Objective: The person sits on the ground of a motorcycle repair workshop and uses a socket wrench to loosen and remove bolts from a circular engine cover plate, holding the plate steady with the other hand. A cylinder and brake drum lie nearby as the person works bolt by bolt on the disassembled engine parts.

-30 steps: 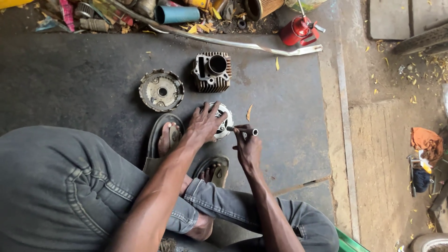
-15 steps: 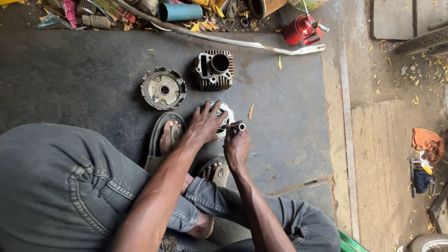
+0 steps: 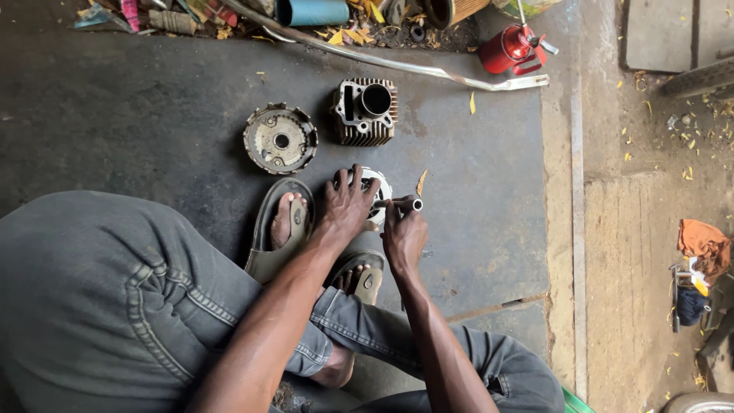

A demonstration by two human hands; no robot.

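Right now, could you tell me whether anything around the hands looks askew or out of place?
Nothing looks damaged. The left hand presses a round metal part on the floor while the right hand holds a socket tool against it. Dry yellow leaves lie scattered nearby.

Dark floor mat (image 3: 153,115) carries clutch basket (image 3: 280,139), finned cylinder (image 3: 365,112), round part (image 3: 378,186).
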